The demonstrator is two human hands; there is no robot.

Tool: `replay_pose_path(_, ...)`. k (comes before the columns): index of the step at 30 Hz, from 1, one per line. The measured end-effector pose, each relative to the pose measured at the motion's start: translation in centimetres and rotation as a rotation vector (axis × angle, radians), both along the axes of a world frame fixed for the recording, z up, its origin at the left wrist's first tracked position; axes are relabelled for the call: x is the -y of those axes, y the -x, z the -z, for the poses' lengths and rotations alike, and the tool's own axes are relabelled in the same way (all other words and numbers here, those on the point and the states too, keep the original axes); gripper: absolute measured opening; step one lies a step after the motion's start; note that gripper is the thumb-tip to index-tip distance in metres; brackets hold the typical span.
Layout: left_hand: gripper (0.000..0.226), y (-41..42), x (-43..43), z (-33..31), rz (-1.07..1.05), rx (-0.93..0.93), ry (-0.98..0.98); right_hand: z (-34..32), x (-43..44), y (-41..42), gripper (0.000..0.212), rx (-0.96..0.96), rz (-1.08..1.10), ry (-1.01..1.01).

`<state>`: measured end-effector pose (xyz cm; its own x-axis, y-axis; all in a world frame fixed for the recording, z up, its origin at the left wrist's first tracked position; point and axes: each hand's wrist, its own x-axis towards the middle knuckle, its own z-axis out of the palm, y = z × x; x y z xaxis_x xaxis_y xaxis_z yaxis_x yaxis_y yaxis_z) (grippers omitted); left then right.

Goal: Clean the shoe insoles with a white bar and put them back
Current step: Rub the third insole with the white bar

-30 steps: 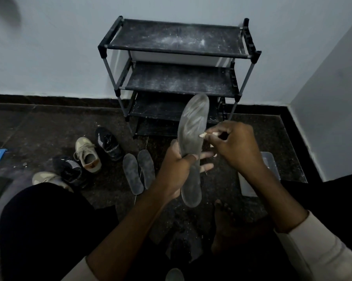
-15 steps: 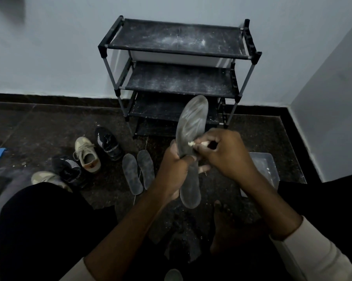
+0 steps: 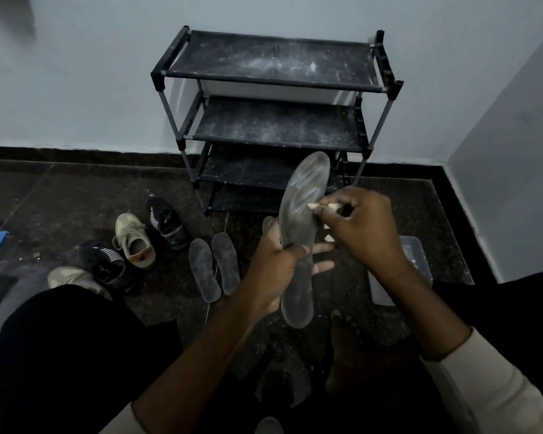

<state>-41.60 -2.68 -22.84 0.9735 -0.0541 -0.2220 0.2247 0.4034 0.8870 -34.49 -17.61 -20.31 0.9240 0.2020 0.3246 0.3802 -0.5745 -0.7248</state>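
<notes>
A long grey insole (image 3: 301, 214) stands upright in front of me, toe end up, streaked with white marks near the top. My left hand (image 3: 279, 261) grips it around the middle, thumb across the front and fingers behind. My right hand (image 3: 361, 227) pinches a small white bar (image 3: 315, 206), whose tip touches the insole's right edge. Two more grey insoles (image 3: 214, 266) lie side by side on the floor to the left.
A black dusty shoe rack (image 3: 273, 120) stands against the wall ahead. Several shoes (image 3: 132, 242) sit on the dark floor at left. A clear plastic box (image 3: 414, 261) lies right of my hands. My legs and a bare foot (image 3: 348, 343) fill the foreground.
My right hand with the white bar moved down and left along the insole, then back up and right. The insole stays upright in my left hand.
</notes>
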Motion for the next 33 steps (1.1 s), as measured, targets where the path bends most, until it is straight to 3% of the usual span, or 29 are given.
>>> replay_pose_path(6, 0.06, 0.0, 0.0, 0.0, 0.001, 0.02, -0.018, -0.1, -1.0, 1.4, 0.009, -0.031, -0.147, 0.046)
replay_pose_path(11, 0.061, 0.2, 0.3, -0.1, 0.022, 0.025, -0.024, -0.5, -0.1, 0.0, 0.007, 0.01, -0.017, 0.023)
replay_pose_path(17, 0.06, 0.3, 0.2, 0.0, 0.012, 0.017, 0.0, -0.2, -1.0, 1.5, 0.01, -0.023, -0.179, 0.075)
replay_pose_path(22, 0.06, 0.4, 0.5, 0.2, 0.044, 0.018, -0.019, -0.5, -0.3, 0.2, 0.007, 0.014, -0.052, 0.05)
replay_pose_path(28, 0.06, 0.3, 0.3, 0.2, 0.028, 0.021, -0.005, -0.3, -0.8, 1.5, 0.008, -0.042, -0.198, 0.082)
replay_pose_path(33, 0.06, 0.3, 0.5, 0.3, 0.054, 0.014, -0.009, -0.5, -0.6, 0.6, 0.007, 0.006, -0.08, 0.047)
